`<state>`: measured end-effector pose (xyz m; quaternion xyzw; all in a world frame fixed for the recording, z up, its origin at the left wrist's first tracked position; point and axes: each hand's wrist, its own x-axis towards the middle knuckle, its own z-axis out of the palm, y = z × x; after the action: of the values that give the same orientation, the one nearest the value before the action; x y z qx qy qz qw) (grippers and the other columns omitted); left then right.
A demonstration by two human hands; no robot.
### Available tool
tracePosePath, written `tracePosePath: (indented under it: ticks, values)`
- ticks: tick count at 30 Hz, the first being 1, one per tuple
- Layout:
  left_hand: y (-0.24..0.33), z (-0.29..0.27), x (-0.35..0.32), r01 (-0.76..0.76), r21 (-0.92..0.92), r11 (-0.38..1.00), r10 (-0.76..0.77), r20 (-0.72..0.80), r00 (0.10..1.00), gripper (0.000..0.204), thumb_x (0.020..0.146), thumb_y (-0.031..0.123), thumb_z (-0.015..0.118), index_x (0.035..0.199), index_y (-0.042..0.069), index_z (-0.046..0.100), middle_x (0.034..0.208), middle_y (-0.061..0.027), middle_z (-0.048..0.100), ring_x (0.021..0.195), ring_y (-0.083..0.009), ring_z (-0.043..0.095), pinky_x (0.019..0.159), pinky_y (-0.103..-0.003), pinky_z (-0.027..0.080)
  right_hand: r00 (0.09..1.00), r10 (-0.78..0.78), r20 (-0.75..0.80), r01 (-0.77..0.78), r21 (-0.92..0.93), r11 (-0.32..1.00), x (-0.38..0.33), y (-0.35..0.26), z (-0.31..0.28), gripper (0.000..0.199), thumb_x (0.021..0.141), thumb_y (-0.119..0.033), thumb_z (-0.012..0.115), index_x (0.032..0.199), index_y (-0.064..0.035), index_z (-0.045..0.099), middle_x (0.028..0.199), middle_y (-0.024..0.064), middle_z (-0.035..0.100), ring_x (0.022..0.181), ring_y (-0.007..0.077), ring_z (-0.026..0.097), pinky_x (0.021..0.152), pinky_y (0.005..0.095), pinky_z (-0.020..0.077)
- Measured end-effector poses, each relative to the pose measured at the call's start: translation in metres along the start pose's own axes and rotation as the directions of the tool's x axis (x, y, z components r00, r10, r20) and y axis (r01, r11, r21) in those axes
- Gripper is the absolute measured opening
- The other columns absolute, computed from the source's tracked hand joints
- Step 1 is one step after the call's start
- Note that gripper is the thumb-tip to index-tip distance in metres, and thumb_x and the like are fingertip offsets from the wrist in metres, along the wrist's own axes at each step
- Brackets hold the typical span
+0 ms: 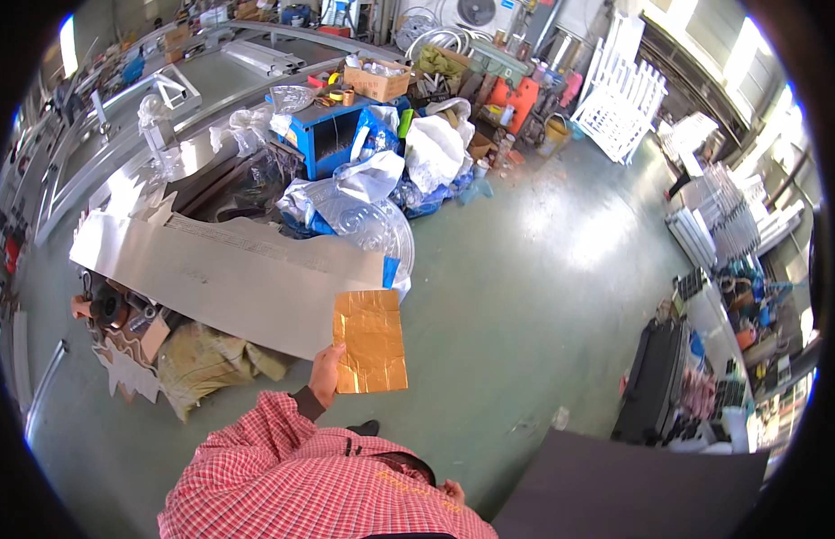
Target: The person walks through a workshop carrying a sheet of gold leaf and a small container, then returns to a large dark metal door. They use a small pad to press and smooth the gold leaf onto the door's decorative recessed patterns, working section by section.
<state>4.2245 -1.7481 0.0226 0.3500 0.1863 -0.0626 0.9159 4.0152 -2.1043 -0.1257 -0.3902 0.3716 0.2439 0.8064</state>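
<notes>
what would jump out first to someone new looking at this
Probably the shiny, creased gold rectangular sheet held in the left hand, just below the picture's middle. After that, the open-fronted blue box amid the clutter at upper middle, and the bright white barred frames at upper right, beyond the green floor.
</notes>
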Motion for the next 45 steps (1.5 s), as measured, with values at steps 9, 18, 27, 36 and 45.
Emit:
tracePosePath:
  ticks: [9, 18, 27, 36, 45]
  values:
    - [-0.006, 0.069, 0.19, -0.221, 0.111, 0.969, 0.235, -0.134, 0.963, 0.028, 0.093, 0.021, 0.046, 0.1, -0.002, 0.059, 0.097, -0.0052, 0.062, 0.081, -0.0134, 0.06, 0.073, -0.027, 0.048, 0.981, -0.168, 0.101, 0.15, 0.164, 0.975, 0.171, -0.212, -0.01, 0.01, 0.085, -0.026, 0.054, 0.08, -0.0172, 0.055, 0.059, -0.0046, 0.043, 0.048, 0.0108, 0.035, 0.043, 0.025, 0.027]
    - [-0.016, 0.08, 0.301, -0.462, 0.536, 0.707, 0.609, -0.129, 0.782, 0.032, 0.095, 0.025, 0.044, 0.116, 0.003, 0.054, 0.111, -0.0067, 0.059, 0.103, -0.0177, 0.056, 0.092, -0.033, 0.043, 0.936, -0.202, 0.289, 0.283, -0.271, 0.92, 0.341, -0.523, 0.209, 0.03, 0.086, -0.015, 0.058, 0.114, -0.005, 0.053, 0.082, 0.0045, 0.057, 0.056, 0.0099, 0.046, 0.049, 0.0234, 0.0383]
    - [0.034, 0.101, 0.41, -0.159, 0.97, -0.184, 0.88, 0.235, 0.412, 0.054, 0.084, 0.028, 0.059, 0.126, -0.003, 0.044, 0.123, -0.0197, 0.051, 0.11, -0.0346, 0.05, 0.091, -0.042, 0.042, 0.874, -0.044, 0.483, 0.258, -0.385, 0.886, 0.45, -0.593, 0.397, 0.03, 0.084, -0.021, 0.064, 0.112, -0.0103, 0.057, 0.084, -0.0028, 0.06, 0.06, 0.0037, 0.052, 0.054, 0.0183, 0.0422]
    - [0.087, 0.119, 0.535, -0.25, 0.949, 0.19, 0.827, -0.018, 0.563, 0.043, 0.085, 0.015, 0.055, 0.125, 0.001, 0.046, 0.122, -0.0198, 0.051, 0.112, -0.0341, 0.049, 0.095, -0.04, 0.039, 0.979, -0.043, 0.202, 0.102, -0.295, 0.95, 0.496, -0.648, 0.364, 0.025, 0.087, -0.02, 0.062, 0.109, -0.0096, 0.057, 0.085, -0.0021, 0.062, 0.059, 0.0043, 0.053, 0.054, 0.0194, 0.0446]
    - [0.072, 0.241, 0.653, -0.355, 0.201, 0.913, 0.407, -0.394, 0.824, 0.043, 0.092, 0.032, 0.047, 0.119, -0.001, 0.05, 0.12, -0.0117, 0.053, 0.107, -0.0227, 0.053, 0.09, -0.035, 0.043, 0.987, 0.03, 0.16, 0.002, -0.194, 0.981, 0.549, -0.735, 0.337, 0.019, 0.089, -0.016, 0.059, 0.106, -0.0079, 0.058, 0.082, -0.0008, 0.062, 0.058, 0.0059, 0.054, 0.053, 0.0204, 0.0458]
